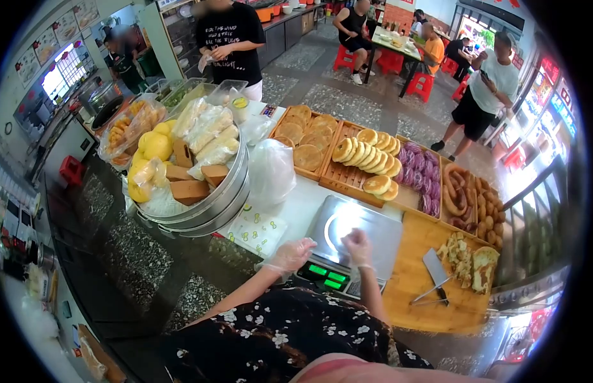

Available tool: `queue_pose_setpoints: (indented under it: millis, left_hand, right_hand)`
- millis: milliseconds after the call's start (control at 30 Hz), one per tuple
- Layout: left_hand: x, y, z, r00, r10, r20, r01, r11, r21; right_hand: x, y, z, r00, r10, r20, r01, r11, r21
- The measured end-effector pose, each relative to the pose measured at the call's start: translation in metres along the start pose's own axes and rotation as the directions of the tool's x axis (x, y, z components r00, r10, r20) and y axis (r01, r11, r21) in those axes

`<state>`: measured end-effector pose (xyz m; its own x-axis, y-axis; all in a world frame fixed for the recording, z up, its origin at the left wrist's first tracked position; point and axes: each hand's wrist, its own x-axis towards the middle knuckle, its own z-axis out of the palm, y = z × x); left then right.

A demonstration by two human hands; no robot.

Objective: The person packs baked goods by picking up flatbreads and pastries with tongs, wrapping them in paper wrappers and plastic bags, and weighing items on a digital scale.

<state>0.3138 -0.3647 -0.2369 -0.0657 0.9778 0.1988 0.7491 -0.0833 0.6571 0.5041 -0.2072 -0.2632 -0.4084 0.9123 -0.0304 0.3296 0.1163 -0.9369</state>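
Note:
My left hand [292, 254], in a clear plastic glove, is closed at the left edge of a steel scale [382, 239] with a lit green display. Anything within its fingers is too small to make out. My right hand [356, 246], also gloved, is curled above the scale plate, somewhat blurred. Left of the scale stand a white plastic bag [272, 172] and a sheet with green patterns [255, 231]. A cleaver [435, 268] and tongs [430, 292] lie on the wooden board [405, 306] to the right, beside chopped pieces [459, 255] and a browned flatbread [484, 268].
A round metal steamer [229, 191] holds yellow buns, brown blocks and wrapped rolls at the left. Wooden trays [347, 185] of flatbreads, round cakes, purple items and sausages line the counter's far side. Beyond it a person in black [229, 38] stands, and others sit or stand farther back.

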Motion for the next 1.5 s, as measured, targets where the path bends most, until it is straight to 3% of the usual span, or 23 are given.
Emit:
queue_pose_setpoints:
  millis: [33, 67, 100, 167, 300, 367, 400, 467, 500, 567, 600, 667, 767, 867, 967, 1033, 1100, 1167, 1233, 1267, 1333, 1367, 1500]
  left_hand:
    - [-0.002, 0.005, -0.009, 0.997, -0.035, -0.074, 0.032, 0.999, -0.04]
    - [-0.005, 0.012, -0.02, 0.997, -0.045, -0.062, 0.042, 0.998, -0.047]
    - [-0.003, 0.018, -0.032, 0.993, -0.035, -0.115, 0.032, 0.999, -0.022]
    - [-0.001, 0.019, -0.041, 0.974, 0.004, -0.229, 0.0, 1.0, 0.019]
    - [-0.003, 0.028, -0.045, 0.971, 0.012, -0.241, -0.006, 1.0, 0.028]
    - [-0.006, 0.027, -0.034, 0.971, 0.061, -0.231, -0.066, 0.998, -0.014]
    - [-0.006, 0.03, -0.034, 0.97, 0.064, -0.233, -0.068, 0.998, -0.007]
    - [-0.011, 0.037, -0.03, 0.98, 0.061, -0.187, -0.069, 0.997, -0.036]
    - [-0.012, 0.036, -0.027, 0.97, 0.116, -0.215, -0.116, 0.993, 0.015]
    - [-0.014, 0.036, -0.029, 0.975, 0.104, -0.194, -0.104, 0.994, 0.01]
    - [-0.015, 0.039, -0.029, 0.981, 0.095, -0.167, -0.096, 0.995, -0.002]
    - [-0.013, 0.039, -0.032, 0.978, 0.11, -0.175, -0.11, 0.994, 0.008]
    - [-0.014, 0.032, -0.037, 0.973, 0.098, -0.208, -0.09, 0.995, 0.049]
    - [-0.016, 0.03, -0.03, 0.981, 0.083, -0.177, -0.076, 0.996, 0.045]
    - [-0.009, 0.033, -0.026, 0.985, 0.103, -0.137, -0.103, 0.995, 0.013]
    - [-0.003, 0.036, -0.026, 0.985, 0.114, -0.131, -0.115, 0.993, -0.002]
    - [0.004, 0.04, -0.027, 0.973, 0.16, -0.164, -0.167, 0.986, -0.03]
    - [0.004, 0.042, -0.029, 0.975, 0.14, -0.175, -0.145, 0.989, -0.017]
    - [0.003, 0.04, -0.028, 0.973, 0.125, -0.193, -0.127, 0.992, -0.001]
    - [-0.002, 0.036, -0.025, 0.977, 0.109, -0.186, -0.108, 0.994, 0.012]
    - [-0.007, 0.027, -0.021, 0.979, 0.099, -0.179, -0.094, 0.995, 0.035]
    - [-0.009, 0.024, -0.018, 0.977, 0.089, -0.193, -0.086, 0.996, 0.024]
    - [-0.016, 0.026, -0.014, 0.988, 0.062, -0.143, -0.063, 0.998, -0.006]
  right_hand:
    - [0.012, 0.008, -0.005, 0.983, -0.166, -0.073, 0.169, 0.985, 0.039]
    - [0.01, -0.041, -0.017, 0.969, -0.222, -0.106, 0.229, 0.972, 0.062]
    - [0.008, -0.08, -0.023, 0.963, -0.217, -0.161, 0.254, 0.931, 0.261]
    - [-0.001, -0.145, -0.043, 0.933, -0.303, -0.194, 0.353, 0.876, 0.328]
    - [-0.017, -0.19, -0.071, 0.928, -0.214, -0.305, 0.307, 0.903, 0.302]
    - [-0.033, -0.216, -0.073, 0.731, -0.509, -0.454, 0.648, 0.725, 0.231]
    - [-0.04, -0.229, -0.071, 0.728, -0.511, -0.456, 0.653, 0.721, 0.235]
    - [-0.055, -0.251, -0.069, 0.467, -0.693, -0.549, 0.878, 0.44, 0.19]
    - [-0.06, -0.263, -0.073, 0.467, -0.692, -0.55, 0.878, 0.438, 0.194]
    - [-0.07, -0.277, -0.081, 0.281, -0.701, -0.655, 0.953, 0.128, 0.273]
    - [-0.065, -0.263, -0.1, 0.114, -0.675, -0.729, 0.983, 0.182, -0.016]
    - [-0.061, -0.234, -0.154, -0.03, -0.556, -0.831, 0.964, 0.204, -0.171]
    - [-0.095, -0.232, -0.207, 0.265, -0.516, -0.815, 0.928, -0.094, 0.361]
    - [-0.098, -0.235, -0.204, 0.34, -0.639, -0.69, 0.814, -0.168, 0.556]
    - [-0.066, -0.244, -0.141, 0.625, -0.736, -0.26, 0.564, 0.195, 0.802]
    - [-0.06, -0.292, -0.082, 0.605, -0.795, -0.046, 0.744, 0.543, 0.39]
    - [-0.063, -0.299, -0.076, 0.653, -0.757, -0.027, 0.744, 0.635, 0.209]
    - [-0.057, -0.276, -0.082, 0.686, -0.685, -0.244, 0.727, 0.641, 0.246]
    - [-0.044, -0.225, -0.077, 0.846, -0.5, -0.185, 0.52, 0.695, 0.497]
    - [-0.046, -0.211, -0.066, 0.979, -0.11, -0.169, 0.175, 0.881, 0.441]
    - [-0.04, -0.158, -0.047, 0.99, 0.101, -0.099, -0.073, 0.965, 0.252]
    - [-0.039, -0.136, -0.034, 0.988, 0.149, -0.035, -0.13, 0.939, 0.319]
    - [-0.042, -0.113, -0.011, 0.979, 0.203, 0.011, -0.199, 0.949, 0.245]
